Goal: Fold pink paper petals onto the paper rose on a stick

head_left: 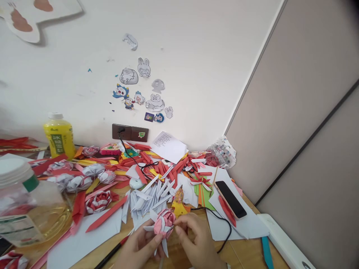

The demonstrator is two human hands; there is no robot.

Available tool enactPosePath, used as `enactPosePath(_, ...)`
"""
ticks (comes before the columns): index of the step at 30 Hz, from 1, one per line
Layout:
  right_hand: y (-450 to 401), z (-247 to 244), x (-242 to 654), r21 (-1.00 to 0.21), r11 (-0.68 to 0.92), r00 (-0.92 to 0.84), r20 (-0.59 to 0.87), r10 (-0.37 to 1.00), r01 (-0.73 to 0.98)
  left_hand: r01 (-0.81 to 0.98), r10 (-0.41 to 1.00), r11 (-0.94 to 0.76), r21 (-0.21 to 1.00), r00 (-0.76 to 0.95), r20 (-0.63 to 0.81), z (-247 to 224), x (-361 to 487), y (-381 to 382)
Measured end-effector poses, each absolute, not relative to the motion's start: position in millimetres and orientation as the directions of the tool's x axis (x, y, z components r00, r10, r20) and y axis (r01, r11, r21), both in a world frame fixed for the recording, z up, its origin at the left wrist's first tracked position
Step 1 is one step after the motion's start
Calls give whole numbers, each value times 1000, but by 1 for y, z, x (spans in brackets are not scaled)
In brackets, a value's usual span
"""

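A pink-and-white folded paper flower [164,223] sits near the middle of the near edge, held up in the left hand [141,243]. The left fingers are clamped on it, thumb over its near side. The flower lies directly left of the right fingertips, right at its edge; its head is roundish with no clear long axis, and white points stick out to the left and toward the near side. Both hands are close to it, the left one bearing it. The right hand [193,239] comes in from the near right, wrist low, thumb and forefinger drawn together; whether they pinch anything I cannot tell.

Just beyond is a yellow tool [179,205] with a black cord [228,222] curling right. White folded strips [146,200] heap to the far left of it. A phone [231,199] lies on paper to the right, and a clear jar [30,205] stands left on the wooden surface [238,254].
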State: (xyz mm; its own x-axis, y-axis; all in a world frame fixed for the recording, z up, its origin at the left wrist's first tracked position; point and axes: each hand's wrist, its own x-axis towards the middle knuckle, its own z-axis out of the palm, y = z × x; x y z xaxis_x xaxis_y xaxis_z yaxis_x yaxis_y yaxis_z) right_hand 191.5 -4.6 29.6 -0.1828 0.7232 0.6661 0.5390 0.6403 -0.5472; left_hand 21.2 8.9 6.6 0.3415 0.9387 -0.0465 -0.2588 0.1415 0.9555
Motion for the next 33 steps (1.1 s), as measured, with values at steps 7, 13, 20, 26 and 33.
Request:
enactPosePath(7,-5,33,192,-463,676,-285,660,695,573,-282,914,168,944,404,-42,3,21,10)
enactPosePath(13,-6,38,194,-300,702,-360,691,627,646,-345,913,213,914,403,-60,9,24,8)
enactPosePath(20,-9,44,192,-200,741,-395,742,542,641,-267,902,192,945,427,-62,13,22,6)
enactPosePath(26,-9,40,190,-225,724,-396,713,578,652,-296,901,234,926,423,-93,14,24,7)
enactPosePath(33,-9,36,186,-255,701,-339,734,588,666,-279,903,214,936,422,-80,16,24,6)
